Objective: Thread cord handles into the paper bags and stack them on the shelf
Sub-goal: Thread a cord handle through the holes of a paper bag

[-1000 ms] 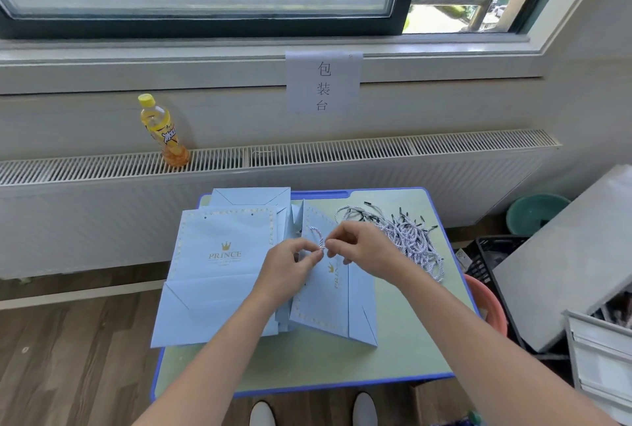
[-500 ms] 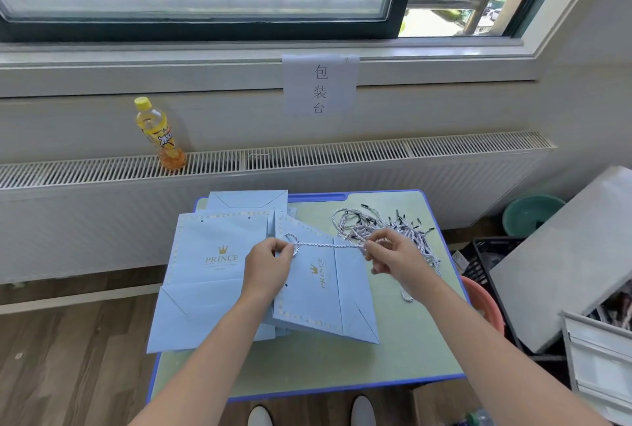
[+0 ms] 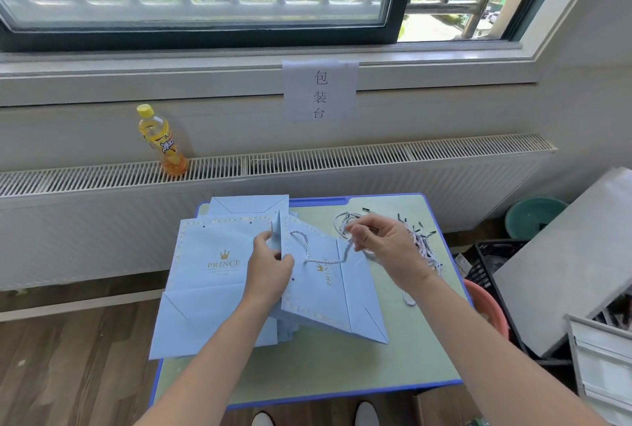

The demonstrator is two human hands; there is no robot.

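A light blue paper bag (image 3: 328, 292) with a gold crown lies flat, turned sideways, on the small table (image 3: 403, 350). My left hand (image 3: 270, 265) grips its top edge near the punched holes. A white twisted cord (image 3: 307, 248) runs from the bag's top hole in a slack loop across the bag to my right hand (image 3: 379, 244), which pinches its other end above the bag's right side. A pile of loose cords (image 3: 420, 241) lies behind my right hand. A stack of flat blue bags (image 3: 212, 282) lies at the left.
A yellow drink bottle (image 3: 162, 140) stands on the radiator cover (image 3: 342, 159). Right of the table are a pink basin (image 3: 489, 309), a black crate (image 3: 492, 261), a teal basin (image 3: 530, 217) and a leaning grey board (image 3: 574, 254). A paper sign (image 3: 319, 90) hangs under the windowsill.
My hands moved apart from the bag's hole, drawing the cord through. The cord was taut and now hangs slack, with my right hand raised toward the cord pile.
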